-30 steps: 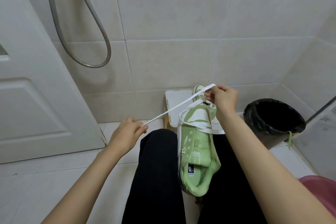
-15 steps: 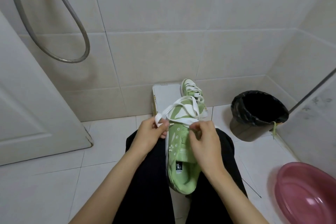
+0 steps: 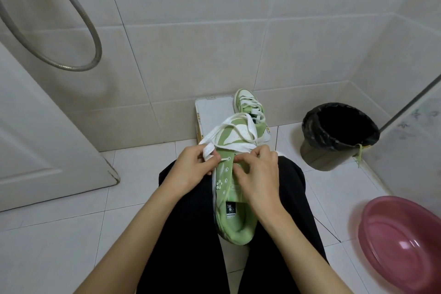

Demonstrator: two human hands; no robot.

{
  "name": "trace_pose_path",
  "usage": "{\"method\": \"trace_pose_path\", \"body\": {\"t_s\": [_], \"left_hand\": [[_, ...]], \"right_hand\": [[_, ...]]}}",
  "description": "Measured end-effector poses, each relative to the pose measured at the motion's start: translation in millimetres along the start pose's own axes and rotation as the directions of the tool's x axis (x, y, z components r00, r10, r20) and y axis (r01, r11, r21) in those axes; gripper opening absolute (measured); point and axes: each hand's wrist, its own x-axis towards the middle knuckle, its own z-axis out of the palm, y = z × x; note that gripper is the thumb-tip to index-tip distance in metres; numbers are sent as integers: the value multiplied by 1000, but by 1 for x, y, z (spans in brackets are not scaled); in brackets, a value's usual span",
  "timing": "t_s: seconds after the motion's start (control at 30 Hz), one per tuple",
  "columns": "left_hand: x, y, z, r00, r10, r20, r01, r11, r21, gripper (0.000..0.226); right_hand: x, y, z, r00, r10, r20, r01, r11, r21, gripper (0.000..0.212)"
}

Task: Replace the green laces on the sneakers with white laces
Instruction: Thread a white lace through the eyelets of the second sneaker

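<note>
Feeding the white lace (image 3: 216,130) into an eyelet (image 3: 229,158) of the green sneaker (image 3: 235,222) held on the lap

The sneaker lies wedged between the thighs, heel towards the person. The left hand (image 3: 191,167) pinches the lace tip right at the eyelet, and the right hand (image 3: 257,172) curls its fingers onto the upper beside the tongue to brace it. The flat lace could twist as it goes through, because the slack looped over the toe hangs loose. A hard pull could leave the two ends uneven, or slide the barely supported shoe off the lap onto the tiled floor
</note>
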Motion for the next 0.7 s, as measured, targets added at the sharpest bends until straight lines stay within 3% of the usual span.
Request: {"method": "trace_pose_path", "body": {"t_s": [0.2, 0.47, 0.7], "left_hand": [[8, 13, -3, 997, -11, 73, 2, 993, 118, 21], [12, 17, -2, 997, 20, 69, -36, 970, 241, 20], [8, 8, 11, 998, -42, 49, 41, 999, 9, 13]], "right_hand": [[5, 0, -2, 998, 36, 47, -37, 999, 29, 12], [7, -1, -4, 994, 76, 72, -86, 986, 144, 14], [9, 0, -1, 992, 90, 86, -99, 989, 108, 15]]}}
